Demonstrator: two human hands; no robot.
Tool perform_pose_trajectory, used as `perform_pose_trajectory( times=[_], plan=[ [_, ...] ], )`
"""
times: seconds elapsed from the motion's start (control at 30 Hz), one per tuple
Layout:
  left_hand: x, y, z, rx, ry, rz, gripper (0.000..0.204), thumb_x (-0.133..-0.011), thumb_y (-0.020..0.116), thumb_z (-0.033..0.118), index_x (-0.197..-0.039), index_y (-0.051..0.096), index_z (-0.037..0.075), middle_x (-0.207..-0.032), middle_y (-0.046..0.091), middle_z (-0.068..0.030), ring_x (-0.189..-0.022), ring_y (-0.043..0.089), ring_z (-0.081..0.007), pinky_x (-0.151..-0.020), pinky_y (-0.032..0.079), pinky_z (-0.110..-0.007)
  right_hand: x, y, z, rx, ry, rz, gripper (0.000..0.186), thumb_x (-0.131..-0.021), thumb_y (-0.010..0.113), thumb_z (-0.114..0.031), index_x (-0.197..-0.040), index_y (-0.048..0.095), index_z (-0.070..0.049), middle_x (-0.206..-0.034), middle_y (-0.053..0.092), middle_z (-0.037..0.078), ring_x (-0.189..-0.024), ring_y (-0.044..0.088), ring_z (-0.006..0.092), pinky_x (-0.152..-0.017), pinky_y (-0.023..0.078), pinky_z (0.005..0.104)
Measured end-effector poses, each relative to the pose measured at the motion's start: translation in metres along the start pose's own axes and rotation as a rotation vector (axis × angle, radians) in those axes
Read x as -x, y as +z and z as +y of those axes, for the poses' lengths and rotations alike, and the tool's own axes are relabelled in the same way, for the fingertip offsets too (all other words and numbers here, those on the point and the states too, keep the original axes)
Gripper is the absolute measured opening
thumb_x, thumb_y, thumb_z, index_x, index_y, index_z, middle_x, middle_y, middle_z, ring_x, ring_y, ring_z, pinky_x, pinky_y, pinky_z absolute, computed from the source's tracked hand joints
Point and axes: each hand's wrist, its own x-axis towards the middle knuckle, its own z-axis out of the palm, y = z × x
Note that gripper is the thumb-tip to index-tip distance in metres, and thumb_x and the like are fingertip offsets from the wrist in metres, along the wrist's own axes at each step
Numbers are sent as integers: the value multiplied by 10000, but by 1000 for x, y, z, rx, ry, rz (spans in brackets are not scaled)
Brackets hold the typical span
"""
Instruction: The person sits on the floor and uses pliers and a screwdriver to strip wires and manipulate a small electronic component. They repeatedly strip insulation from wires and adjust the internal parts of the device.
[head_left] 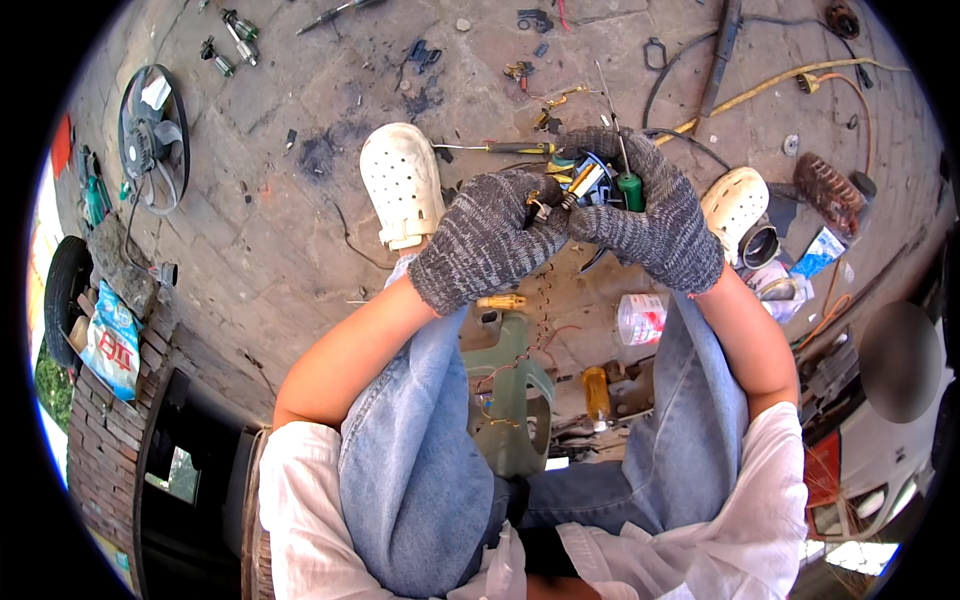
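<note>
Both my hands wear grey knit gloves and meet in front of me, between my feet. My left hand (490,235) is closed, its thumb and fingers pinching a small metal part with coppery bits (541,208). My right hand (660,215) is closed around a green-handled screwdriver (630,190), its thin shaft pointing away from me. Between the hands is a blue, black and yellow part (588,180), against my right fingers; its exact kind is hard to tell. Just beyond my left fingers, a yellow-and-black screwdriver (520,148) lies on the ground.
Paving holds scattered small parts, a black cable (680,65), a yellow cord (760,92) and a brush (828,192). Nearer sit a green plastic stool (512,390), a clear jar (640,318) and an amber-handled tool (596,395). A round fan (150,140) stands left.
</note>
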Motion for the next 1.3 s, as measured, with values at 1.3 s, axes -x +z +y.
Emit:
perform_pose_trajectory(
  times=[1.3],
  plan=[
    [5, 6, -18, 376, 28, -51, 372, -913, 570, 147, -1263, 534, 26, -1114, 637, -134, -989, 600, -167, -875, 473, -316, -12, 11, 31, 47, 108, 168, 302, -932, 546, -280, -1048, 625, -12, -672, 611, 90, -585, 579, 132, -554, 471, 294]
  ],
)
